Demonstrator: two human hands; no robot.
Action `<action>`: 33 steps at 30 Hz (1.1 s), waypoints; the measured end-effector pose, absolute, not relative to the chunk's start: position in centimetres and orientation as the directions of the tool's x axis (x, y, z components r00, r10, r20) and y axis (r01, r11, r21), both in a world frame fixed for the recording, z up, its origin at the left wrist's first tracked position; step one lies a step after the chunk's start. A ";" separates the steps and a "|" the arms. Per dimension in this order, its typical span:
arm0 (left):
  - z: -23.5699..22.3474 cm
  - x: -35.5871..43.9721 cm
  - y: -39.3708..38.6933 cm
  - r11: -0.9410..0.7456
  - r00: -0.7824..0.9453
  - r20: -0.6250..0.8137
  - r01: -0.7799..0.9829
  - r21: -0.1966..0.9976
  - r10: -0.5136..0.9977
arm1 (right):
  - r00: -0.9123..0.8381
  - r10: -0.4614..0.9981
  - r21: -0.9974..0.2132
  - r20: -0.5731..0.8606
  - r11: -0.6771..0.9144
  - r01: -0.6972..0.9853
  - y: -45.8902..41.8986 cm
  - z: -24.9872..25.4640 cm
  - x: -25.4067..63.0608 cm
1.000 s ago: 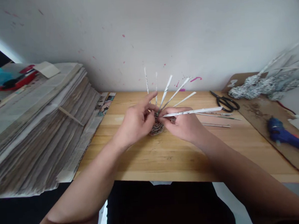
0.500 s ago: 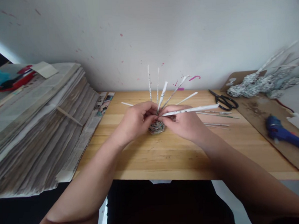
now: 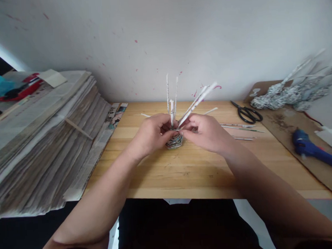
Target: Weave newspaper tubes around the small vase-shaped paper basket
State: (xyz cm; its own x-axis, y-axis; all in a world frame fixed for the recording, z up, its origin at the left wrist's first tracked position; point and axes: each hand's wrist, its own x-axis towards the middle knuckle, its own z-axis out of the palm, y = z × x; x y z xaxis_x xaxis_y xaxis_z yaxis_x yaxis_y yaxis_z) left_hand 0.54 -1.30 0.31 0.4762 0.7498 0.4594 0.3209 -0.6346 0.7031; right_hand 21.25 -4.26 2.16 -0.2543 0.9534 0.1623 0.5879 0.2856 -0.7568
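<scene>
A small basket woven from rolled newspaper (image 3: 174,142) stands on the wooden table in front of me, with several paper tubes sticking up and outward from its rim. My left hand (image 3: 155,132) is closed on the basket's left rim, thumb in front and fingers behind. At the right of the rim, my right hand (image 3: 205,131) pinches with thumb and fingertips at the base of a white paper tube (image 3: 198,102) that slants up to the right. The fingers cover much of the rim, so the exact weave there is hidden.
A tall stack of newspapers (image 3: 58,145) fills the left side, with a red-handled tool (image 3: 22,90) on top. Loose paper tubes (image 3: 240,127) and black scissors (image 3: 247,112) lie to the right. Farther right are woven paper pieces (image 3: 281,96) and a blue glue gun (image 3: 312,146) on cardboard.
The white tube by my right hand has swung from pointing right, nearly level, to slanting up and away. A shorter tube near my left hand now stands more upright.
</scene>
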 end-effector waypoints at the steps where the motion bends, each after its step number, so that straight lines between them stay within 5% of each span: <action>1: 0.3 0.5 -1.3 -0.646 0.473 0.472 0.330 0.689 0.744 | -0.240 0.953 -0.747 0.183 0.294 0.596 -4.4 2.2 21.3; 8: 0.2 0.6 -1.1 -0.656 0.446 0.497 0.350 0.669 0.744 | -0.220 0.740 -0.400 0.636 0.559 0.726 -8.5 0.9 21.0; 11: 0.1 0.6 -0.9 -0.648 0.443 0.496 0.321 0.691 0.747 | -0.319 0.791 -0.491 0.522 0.585 0.646 -10.3 -0.8 20.9; 17: -0.2 0.6 -0.5 -0.631 0.449 0.486 0.262 0.730 0.750 | -0.188 0.969 -0.684 0.159 0.246 0.686 -9.0 -2.8 22.9; 22: -0.4 0.5 -0.3 -0.629 0.472 0.476 0.246 0.737 0.742 | 0.030 0.952 -0.906 0.304 0.280 0.317 -7.2 -2.7 23.4; 28: -0.5 0.3 -0.3 -0.683 0.500 0.512 0.252 0.686 0.698 | -0.055 0.958 -0.955 0.280 0.284 0.088 -5.3 -2.7 21.7; 33: 0.0 0.2 -0.2 -0.700 0.520 0.503 0.309 0.644 0.691 | -0.075 0.886 -0.878 0.457 0.463 0.124 -3.8 -3.0 20.9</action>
State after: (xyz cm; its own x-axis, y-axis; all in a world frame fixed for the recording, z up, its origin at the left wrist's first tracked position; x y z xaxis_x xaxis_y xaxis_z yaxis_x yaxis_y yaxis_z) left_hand 0.17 -0.22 -0.02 0.5197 0.6909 0.5026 0.3088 -0.7004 0.6435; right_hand 20.93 -3.85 -2.98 -0.0746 0.8864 0.4569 0.1239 0.4629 -0.8777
